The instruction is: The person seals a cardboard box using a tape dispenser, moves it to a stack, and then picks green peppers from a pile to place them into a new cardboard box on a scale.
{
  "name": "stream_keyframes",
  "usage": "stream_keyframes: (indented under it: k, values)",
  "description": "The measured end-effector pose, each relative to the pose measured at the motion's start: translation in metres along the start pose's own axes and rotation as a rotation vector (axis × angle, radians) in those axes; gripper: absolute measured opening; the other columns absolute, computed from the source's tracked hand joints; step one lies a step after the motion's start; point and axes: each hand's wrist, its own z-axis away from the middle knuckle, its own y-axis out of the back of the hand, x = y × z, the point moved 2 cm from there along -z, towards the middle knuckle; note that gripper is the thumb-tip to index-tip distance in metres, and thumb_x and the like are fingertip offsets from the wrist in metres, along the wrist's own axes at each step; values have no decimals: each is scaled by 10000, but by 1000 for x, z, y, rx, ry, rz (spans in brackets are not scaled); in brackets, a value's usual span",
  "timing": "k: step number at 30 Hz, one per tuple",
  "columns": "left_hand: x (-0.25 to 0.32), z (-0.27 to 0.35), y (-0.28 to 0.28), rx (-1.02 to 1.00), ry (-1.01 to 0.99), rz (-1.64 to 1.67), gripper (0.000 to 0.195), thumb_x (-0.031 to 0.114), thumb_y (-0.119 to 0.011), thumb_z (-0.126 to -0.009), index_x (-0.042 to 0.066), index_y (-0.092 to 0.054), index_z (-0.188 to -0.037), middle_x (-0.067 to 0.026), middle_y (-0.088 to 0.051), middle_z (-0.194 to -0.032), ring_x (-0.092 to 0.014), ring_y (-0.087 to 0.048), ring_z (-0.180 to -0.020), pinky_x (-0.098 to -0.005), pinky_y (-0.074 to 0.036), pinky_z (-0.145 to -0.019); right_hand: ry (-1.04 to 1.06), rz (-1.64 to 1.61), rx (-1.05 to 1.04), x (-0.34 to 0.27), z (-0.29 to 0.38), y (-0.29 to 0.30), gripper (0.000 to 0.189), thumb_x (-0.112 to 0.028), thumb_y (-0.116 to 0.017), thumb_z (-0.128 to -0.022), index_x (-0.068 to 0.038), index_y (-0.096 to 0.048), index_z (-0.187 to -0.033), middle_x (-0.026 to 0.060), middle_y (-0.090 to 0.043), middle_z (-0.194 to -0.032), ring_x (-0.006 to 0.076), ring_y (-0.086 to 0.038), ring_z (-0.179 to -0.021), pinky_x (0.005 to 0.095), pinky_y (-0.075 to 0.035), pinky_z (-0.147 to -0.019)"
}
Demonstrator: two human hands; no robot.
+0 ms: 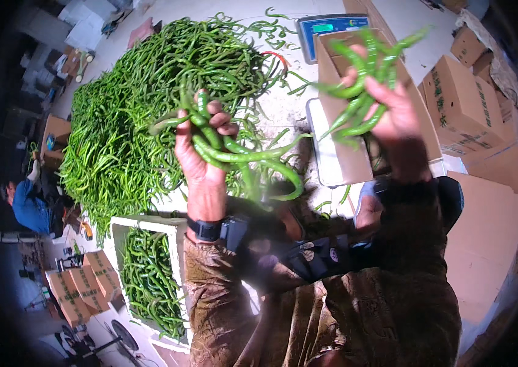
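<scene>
Several long green chili peppers [245,156] are gripped in my left hand [206,142], raised in front of the large pile of green peppers [162,101] on the floor. My right hand [396,108] holds another bunch of green peppers [362,103], somewhat blurred, over an open cardboard box [344,151]. That box stands on the platform of a digital scale [323,137]; the blue scale display [309,39] is behind it. The inside of the box is mostly hidden by my right hand and its peppers.
A white foam crate [149,220] of green peppers stands at lower left. Cardboard boxes [461,101] are stacked at right, above a flat cardboard sheet [479,247]. More boxes [75,293] stand at lower left. A person in blue [32,206] is at far left. Loose peppers lie near the scale.
</scene>
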Motion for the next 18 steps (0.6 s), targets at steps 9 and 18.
stream_keyframes:
  k: [9,18]
  values:
    - [-28,-4,5,14,83,83,439,414,-565,-935,98,-517,-1236,-90,-547,-984,-173,-496,-803,-316,-421,-687,-97,769,352,-80,12,63,533,-168,-638,-891,-12,-454,-1367,172,-587,-1234,244,-613,-1085,324,-519,-888]
    - [-46,-8,14,134,111,-124,437,370,-572,-939,61,-519,-1243,-87,-552,-982,-172,-496,-821,-317,-446,-725,-325,1393,10,-34,18,-5,653,-342,-692,-837,54,-478,-1311,271,-636,-1111,296,-626,-1074,370,-469,-960]
